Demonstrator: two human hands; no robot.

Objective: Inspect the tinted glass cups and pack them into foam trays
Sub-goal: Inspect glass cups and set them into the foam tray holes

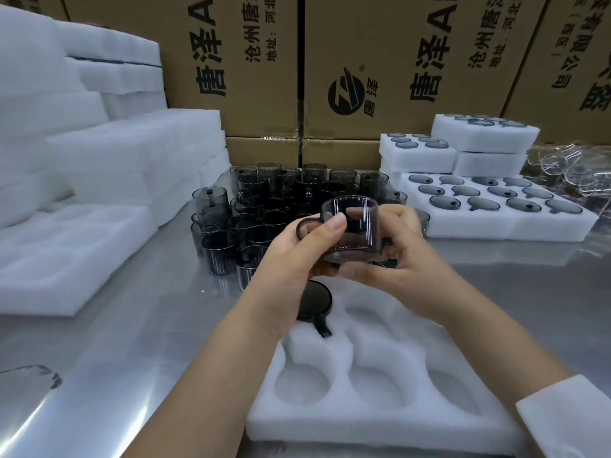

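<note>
Left hand [294, 259] and right hand [410, 262] grip one cup [352, 233] above the near tray [380, 428]. Best turn it slowly, checking rim and handle before seating it.

You are at a warehouse packing station: printed cartons [251, 94] stand stacked behind your steel bench [132, 325], foam trays [99, 153] piled left, filled trays [496, 226] right, loose cups [264, 206] between.

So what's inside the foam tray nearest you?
One tinted cup sits sunk in a far-left pocket of the foam tray, handle in its slot. The near pockets are empty. The left hand and right hand, holding another cup, hide some far pockets.
</note>
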